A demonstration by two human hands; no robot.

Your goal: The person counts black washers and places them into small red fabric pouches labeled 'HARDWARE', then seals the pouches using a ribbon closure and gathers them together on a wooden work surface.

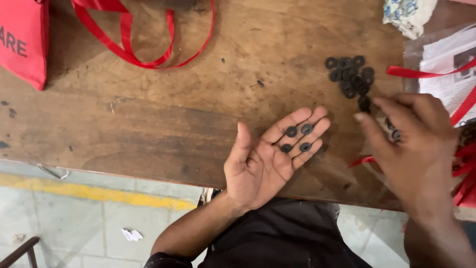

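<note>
On the flat, upturned left hand (258,166) lie four black washers (296,139), resting loose across the fingers (302,130) with nothing curled over them. Just beyond the fingertips, toward the far side of the wooden table (163,114), sits a small heap of washers (351,79), and beside it hovers the right hand (414,144) palm down, fingers bent over a few more rings by the red ribbon (461,106) — closed on any, cannot tell. Could easily roll off toward the table edge near the wrist — a small tilt of the open palm would be enough.
</note>
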